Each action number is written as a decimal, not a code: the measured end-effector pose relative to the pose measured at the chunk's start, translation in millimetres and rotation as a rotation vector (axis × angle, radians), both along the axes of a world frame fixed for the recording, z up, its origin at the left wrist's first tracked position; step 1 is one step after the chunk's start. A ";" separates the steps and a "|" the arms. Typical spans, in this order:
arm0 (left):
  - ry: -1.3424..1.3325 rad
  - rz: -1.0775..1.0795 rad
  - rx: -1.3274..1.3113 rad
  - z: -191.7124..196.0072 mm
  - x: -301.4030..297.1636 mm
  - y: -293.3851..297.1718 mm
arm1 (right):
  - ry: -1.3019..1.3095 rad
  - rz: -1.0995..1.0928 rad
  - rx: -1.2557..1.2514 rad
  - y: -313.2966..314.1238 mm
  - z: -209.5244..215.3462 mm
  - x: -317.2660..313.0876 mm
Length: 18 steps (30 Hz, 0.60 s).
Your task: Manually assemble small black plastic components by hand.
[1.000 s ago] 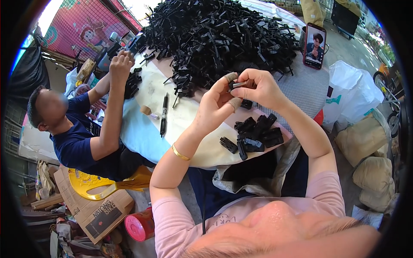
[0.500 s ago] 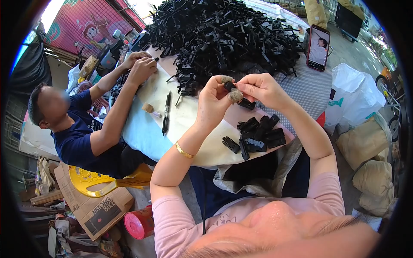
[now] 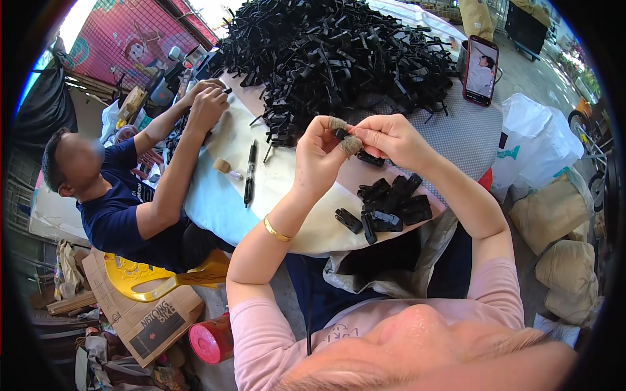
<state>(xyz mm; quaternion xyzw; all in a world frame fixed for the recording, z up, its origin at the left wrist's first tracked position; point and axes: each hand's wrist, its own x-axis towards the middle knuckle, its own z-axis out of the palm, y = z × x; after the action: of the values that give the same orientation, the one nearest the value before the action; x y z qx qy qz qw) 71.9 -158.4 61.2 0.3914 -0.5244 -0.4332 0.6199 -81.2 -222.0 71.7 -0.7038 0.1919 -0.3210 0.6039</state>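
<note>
Over the table, my left hand [image 3: 316,153] pinches a small black plastic part [image 3: 340,133] between thumb and forefinger, both wrapped in tan tape. My right hand [image 3: 394,138] meets it from the right, thumb and fingertips pressed together at the part's end; what they grip is hidden. Just below the right fingers shows another black plastic piece [image 3: 371,158]. Nearer me lies a small group of black clip-like plastic pieces [image 3: 389,207]. Beyond both hands rises a big heap of similar black parts [image 3: 339,58].
A black marker pen [image 3: 250,174] and a tape roll [image 3: 222,164] lie on the left of the table. There a co-worker [image 3: 124,189] handles small parts. A phone [image 3: 480,70] stands upright at the right. An open sack [image 3: 365,277] hangs at the near edge.
Both hands have shifted slightly left with the black part, which now shows less between the taped fingers. The co-worker's hands have moved a little left.
</note>
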 end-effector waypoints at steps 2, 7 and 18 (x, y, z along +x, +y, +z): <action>-0.071 0.047 -0.031 -0.7 -1.7 3.2 | -0.005 -0.016 -0.001 1.6 -1.6 1.0; -0.246 0.260 -0.180 -5.5 -9.8 4.5 | -0.005 -0.055 -0.011 3.3 -3.2 1.2; -1.014 -0.025 -0.190 -13.8 -3.7 0.7 | -0.023 -0.633 -0.589 -29.2 -4.4 -13.7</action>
<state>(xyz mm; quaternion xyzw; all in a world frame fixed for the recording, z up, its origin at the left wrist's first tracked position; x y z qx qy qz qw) 68.2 -157.7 47.5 0.4878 -0.8006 -0.1470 0.3154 -94.9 -251.2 67.3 -0.7490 0.2916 -0.5393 0.2514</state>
